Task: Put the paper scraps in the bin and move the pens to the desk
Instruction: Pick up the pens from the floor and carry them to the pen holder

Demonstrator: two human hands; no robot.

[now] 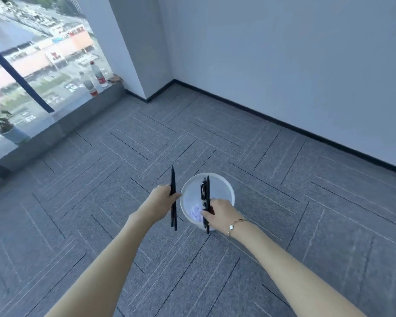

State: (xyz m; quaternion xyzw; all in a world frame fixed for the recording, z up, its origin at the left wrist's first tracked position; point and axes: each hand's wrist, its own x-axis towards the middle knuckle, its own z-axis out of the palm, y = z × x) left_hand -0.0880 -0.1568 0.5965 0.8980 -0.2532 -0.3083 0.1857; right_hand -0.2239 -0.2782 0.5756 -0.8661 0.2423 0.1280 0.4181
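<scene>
A round white bin (224, 184) stands on the grey carpet, seen from above. Pale crumpled paper scraps (196, 212) lie at its bottom. My left hand (159, 202) is shut on black pens (173, 179) held upright, just left of the bin's rim. My right hand (220, 213) is shut on more black pens (205, 191), held upright over the bin's near side. Both arms reach forward from the bottom of the view. No desk is in view.
Grey carpet tiles (124, 145) cover the floor all around. A white wall (284, 65) with a dark skirting runs along the right. On the left is a large window with a low sill (62, 124) holding two water bottles (94, 78) and a potted plant (7, 129).
</scene>
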